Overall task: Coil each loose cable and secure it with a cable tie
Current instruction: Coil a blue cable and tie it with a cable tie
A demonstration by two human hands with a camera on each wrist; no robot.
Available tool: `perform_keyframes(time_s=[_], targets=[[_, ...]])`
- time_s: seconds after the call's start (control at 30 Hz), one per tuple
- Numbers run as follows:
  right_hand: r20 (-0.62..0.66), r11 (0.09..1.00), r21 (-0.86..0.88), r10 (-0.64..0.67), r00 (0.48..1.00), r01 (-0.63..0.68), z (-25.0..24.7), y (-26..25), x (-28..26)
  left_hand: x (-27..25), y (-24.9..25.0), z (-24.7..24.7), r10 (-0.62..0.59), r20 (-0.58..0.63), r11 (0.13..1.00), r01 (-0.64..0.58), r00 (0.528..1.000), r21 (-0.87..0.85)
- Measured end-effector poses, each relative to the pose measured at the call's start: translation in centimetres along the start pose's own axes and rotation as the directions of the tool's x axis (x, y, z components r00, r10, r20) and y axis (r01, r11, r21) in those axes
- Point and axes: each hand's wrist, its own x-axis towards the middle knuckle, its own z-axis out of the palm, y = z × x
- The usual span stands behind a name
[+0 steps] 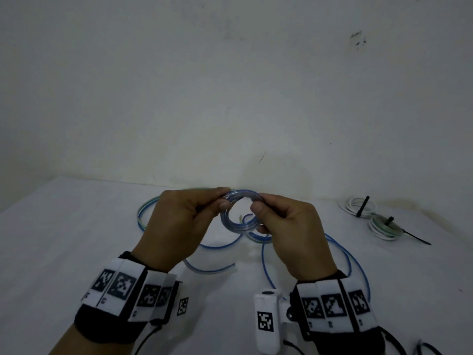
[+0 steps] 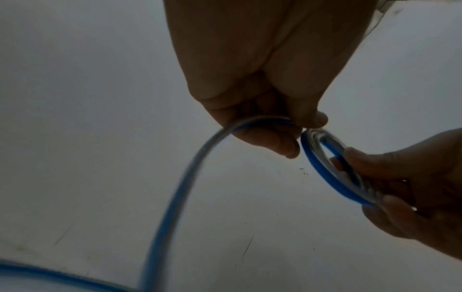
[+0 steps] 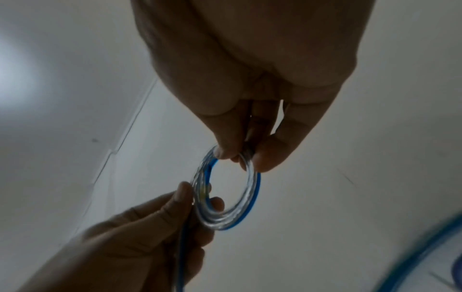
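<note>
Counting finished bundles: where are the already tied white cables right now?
In the head view, two tied white cables lie on the table at the far right near the wall, beyond the right hand.

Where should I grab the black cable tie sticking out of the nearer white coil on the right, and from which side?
Take the cable tie by its free tail, coming in from the right. The tail juts out past the white coil and lies on the table with open space around it, while its other end is cinched against the loops.
</note>
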Motion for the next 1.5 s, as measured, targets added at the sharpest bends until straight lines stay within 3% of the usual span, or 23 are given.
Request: perform_keyframes(time_s=[0.17, 0.27, 0.33, 0.4, 0.47, 0.57, 0.7, 0.83, 0.97, 1.07, 1.23, 1.33, 1.43, 1.5], targets=[[-0.063, 0.941, 0.302, 0.18, 0.982, -0.154, 1.0, -0.5, 0.1, -0.1, 0.1, 0.6, -0.124, -0.008, 0.99, 0.123, 0.992, -0.065], [0.006, 0.85, 0.46, 0.284, 0.959, -0.255, 1.7, -0.7, -0.1, 0.0, 0.4, 0.9, -0.196, -0.017, 0.973, 0.192, 0.98, -0.128], [0.091, 0.821, 0.476, 0.311, 0.946, -0.315, 1.9, -0.5, -0.2, 0.1, 0.4, 0.6, -0.234, -0.026, 0.962, 0.228, 0.972, -0.147], [0.124, 0.886, 0.356, 0.27, 0.955, -0.297, 1.8, -0.1, -0.2, 0.1, 0.2, 0.2, -0.231, -0.031, 0.971, 0.229, 0.972, -0.069], [0.096, 0.986, 0.066, 0.148, 0.984, -0.154, 1.4, 0.2, -0.2, 0.0, 0.0, -0.2, -0.168, -0.015, 0.98, 0.169, 0.986, 0.101], [0.102, 0.967, -0.25, -0.03, 0.994, 0.055, 0.8, -0.2, -0.4, -0.2, 0.0, -0.1, -0.041, 0.099, 0.962, 0.013, 0.994, 0.273], [0.233, 0.881, -0.413, -0.141, 0.962, 0.229, 0.1, -0.3, -0.4, -0.2, 0.4, 0.1, 0.04, 0.194, 0.933, -0.106, 0.98, 0.344], [0.303, 0.889, -0.422, -0.047, 0.952, 0.178, -0.5, -0.5, -0.4, -0.2, 0.3, -0.2, 0.033, 0.233, 0.96, -0.096, 0.972, 0.264], [0.232, 0.96, -0.268, -0.012, 0.973, 0.076, -0.7, -0.4, -0.2, -0.1, 0.4, -0.5, -0.047, 0.07, 0.999, 0.046, 0.996, 0.006], [0.116, 0.993, -0.119, 0.018, 0.993, -0.004, -0.6, 0.0, 0.1, 0.0, 0.1, -0.5, -0.09, -0.034, 0.996, 0.089, 0.995, -0.033], [-0.028, 0.993, 0.101, 0.058, 0.998, -0.055, 0.5, 0.1, 0.0, -0.2, 0.0, 0.5, -0.075, -0.071, 0.997, 0.075, 0.995, -0.005], [-0.076, 0.975, 0.199, 0.116, 0.99, -0.099, 1.3, 0.2, -0.1, -0.2, 0.0, 1.1, -0.151, -0.066, 0.987, 0.147, 0.986, -0.064], [-0.032, 0.946, 0.272, 0.192, 0.981, -0.176, 1.9, 0.5, -0.2, 0.0, 0.3, 0.9, -0.298, -0.015, 0.933, 0.288, 0.954, -0.217], [0.036, 0.944, 0.254, 0.209, 0.977, -0.211, 1.9, 0.8, -0.3, 0.2, 0.4, 0.5, -0.315, 0.022, 0.928, 0.312, 0.949, -0.205]])
